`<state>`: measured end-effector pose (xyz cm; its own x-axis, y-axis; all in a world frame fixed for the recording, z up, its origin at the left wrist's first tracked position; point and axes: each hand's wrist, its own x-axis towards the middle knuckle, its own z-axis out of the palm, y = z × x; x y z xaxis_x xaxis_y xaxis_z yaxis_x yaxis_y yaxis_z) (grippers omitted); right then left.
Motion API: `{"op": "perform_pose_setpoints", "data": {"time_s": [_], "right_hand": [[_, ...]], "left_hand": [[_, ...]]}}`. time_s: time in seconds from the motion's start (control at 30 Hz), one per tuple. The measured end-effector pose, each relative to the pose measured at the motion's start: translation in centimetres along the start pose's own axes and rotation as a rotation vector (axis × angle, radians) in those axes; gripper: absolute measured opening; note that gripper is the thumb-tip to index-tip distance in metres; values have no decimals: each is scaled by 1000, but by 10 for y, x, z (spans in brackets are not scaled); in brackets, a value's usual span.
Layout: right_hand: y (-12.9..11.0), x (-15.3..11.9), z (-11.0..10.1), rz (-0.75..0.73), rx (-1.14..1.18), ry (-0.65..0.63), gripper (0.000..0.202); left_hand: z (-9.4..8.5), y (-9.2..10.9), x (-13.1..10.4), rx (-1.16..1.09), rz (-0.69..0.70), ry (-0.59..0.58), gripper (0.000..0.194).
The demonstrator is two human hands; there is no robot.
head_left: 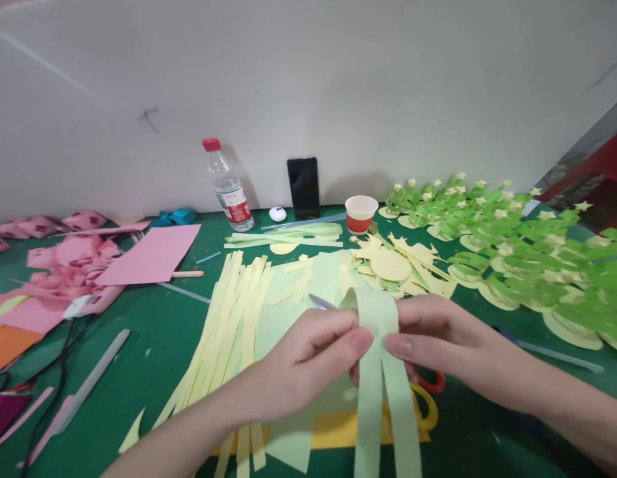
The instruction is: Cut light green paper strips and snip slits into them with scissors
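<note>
Bottle [232, 199], clear plastic, upright near the pale wall [313, 79], red cap on, red-and-white label, clear liquid within, exact level uncertain. Cup [361, 219], white above, red below, upright at the back; contents, if any, impossible to tell. Strip [370, 378] of pale green paper, at front, right of middle: bent over at the top, two lengths hanging down, gripped by left hand [308, 358] and right hand [452, 345]. Left fingers pinched on the strip, thumb uppermost; right fingers clamped on it just beside. Scissors [321, 302], largely hidden: blade tip behind the left hand, red and yellow handles below the right. Surface [159, 352], dark green, thickly laid. At its middle, a light green sheet [283, 332] over a mustard sheet [338, 431], with loose yellow strips [238, 299] alongside. At back, a phone [304, 189], upright, screen dark; a small white oval object [277, 214] between bottle and phone. Beyond the hands, yellow paper scraps [390, 264], including a disc. On the right, rows of green paper spirals [517, 265] with pale stars and round bases. On the left, a pink sheet [151, 255], crumpled pink paper [72, 255], orange paper [12, 345], a translucent stick [91, 378] and a black cable [64, 372]. Room: dark mark on the wall, upper left; blurred red object [600, 169] at the right edge.
</note>
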<state>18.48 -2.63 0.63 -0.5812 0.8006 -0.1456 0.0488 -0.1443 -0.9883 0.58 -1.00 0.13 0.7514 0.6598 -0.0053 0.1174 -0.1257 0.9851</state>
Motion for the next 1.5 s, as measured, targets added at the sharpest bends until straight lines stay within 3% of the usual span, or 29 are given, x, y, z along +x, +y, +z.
{"op": "perform_pose_setpoints", "data": {"time_s": [0.27,0.6,0.87,1.03,1.17,1.33,1.5], "right_hand": [[-3,2,-4,51,-34,-61,36],[-4,2,-2,32,-112,-46,35],[-3,-1,-6,97,-116,-115,38],[-3,2,-5,72,-126,-15,36],[-4,2,-4,70,-132,-66,34],[-4,0,-8,47,-135,-159,29],[-4,0,-9,16,-148,-98,34]], "left_hand": [[-2,2,0,-58,24,-59,30],[2,-1,1,-85,-58,-6,28],[-1,-2,1,-86,-42,-94,28],[0,-1,2,-59,-69,-42,33],[1,0,2,-25,-123,19,34],[1,2,3,-82,-68,-49,29],[1,2,4,-45,-10,-30,28]]}}
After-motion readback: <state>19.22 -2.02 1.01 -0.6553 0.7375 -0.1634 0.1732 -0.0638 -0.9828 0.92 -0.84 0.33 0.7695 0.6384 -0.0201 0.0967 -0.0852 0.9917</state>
